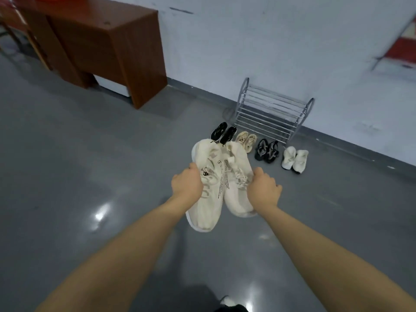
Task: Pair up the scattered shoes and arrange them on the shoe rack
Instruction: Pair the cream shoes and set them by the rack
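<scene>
Off to my far left a reddish-brown wooden desk [105, 48] stands against the pale wall [281, 41], and the grey glossy floor [67, 165] spreads out from it with bright spots of reflected light. My left hand [188, 183] is curled around the laced middle of the left cream sneaker [206, 199], which I hold up off the floor with its toe pointing back toward me. Right beside it, touching along the inner edge, is the right cream sneaker [237, 194], and my right hand [264, 188] grips it at the laces the same way, fingers wrapped over the upper. Lines of small dark print run along both shoes where they meet. Beyond the pair in my hands, four more pairs sit in a row on the floor in front of the rack: a black pair with white marks [224, 132] partly hidden behind the toes I am holding, then a small beige pair [246, 139], then a black and grey pair [266, 150], then a white pair [295, 159] at the right end. Behind them the chrome shoe rack [270, 109] stands against the wall, its slanted tiers of metal bars bare of shoes. At the far right edge a blurred red and white shape [403, 48] shows against the wall; I cannot tell what it is.
</scene>
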A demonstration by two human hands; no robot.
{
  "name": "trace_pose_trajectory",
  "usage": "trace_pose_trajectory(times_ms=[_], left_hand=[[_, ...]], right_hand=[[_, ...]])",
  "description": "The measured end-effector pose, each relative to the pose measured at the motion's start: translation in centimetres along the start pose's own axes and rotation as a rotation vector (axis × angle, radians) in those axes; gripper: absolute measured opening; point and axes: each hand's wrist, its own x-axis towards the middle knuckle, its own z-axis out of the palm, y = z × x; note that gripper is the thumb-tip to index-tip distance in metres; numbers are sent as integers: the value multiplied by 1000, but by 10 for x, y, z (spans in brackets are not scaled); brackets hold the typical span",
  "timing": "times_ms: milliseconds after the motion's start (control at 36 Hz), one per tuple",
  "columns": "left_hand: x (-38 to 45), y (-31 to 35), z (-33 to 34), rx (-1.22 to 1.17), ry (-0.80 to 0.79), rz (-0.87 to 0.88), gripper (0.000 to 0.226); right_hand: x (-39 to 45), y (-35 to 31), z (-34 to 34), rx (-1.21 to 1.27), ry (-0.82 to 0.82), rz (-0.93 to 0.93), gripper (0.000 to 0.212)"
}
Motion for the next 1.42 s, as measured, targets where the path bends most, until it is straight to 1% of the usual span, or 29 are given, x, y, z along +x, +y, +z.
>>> trace_pose_trajectory(times_ms=[222,250,333,444,528,611,750,861,1000,1139,1278,1417], left_hand=[[54,108,15,5,-40,7,29],[56,110,15,12,-36,9,29],[79,138,16,62,-28,57,29],[118,164,21,138,-15,158,29],[148,178,28,171,-16,224,30],[189,197,30,148,-24,285,31],[255,221,25,165,-20,395,29],[304,236,19,164,-50,434,29],[355,251,21,183,-98,491,31],[391,260,31,146,-157,476,29],[425,278,46,91,-217,443,24],[453,308,65,102,-266,393,24]], right_hand=[[78,84,-22,3,33,107,16],[79,84,-22,0,31,103,15],[105,102,-24,-2,32,133,16],[138,117,-22,-72,34,140,24],[162,121,-19,-78,41,158,27],[197,118,-16,-55,52,195,27],[258,106,-13,2,46,297,24],[306,99,-11,18,35,374,25],[349,92,-1,1,-12,410,29],[376,95,11,10,-26,438,35],[409,113,26,-5,-54,458,19],[442,143,42,29,-76,458,16]])
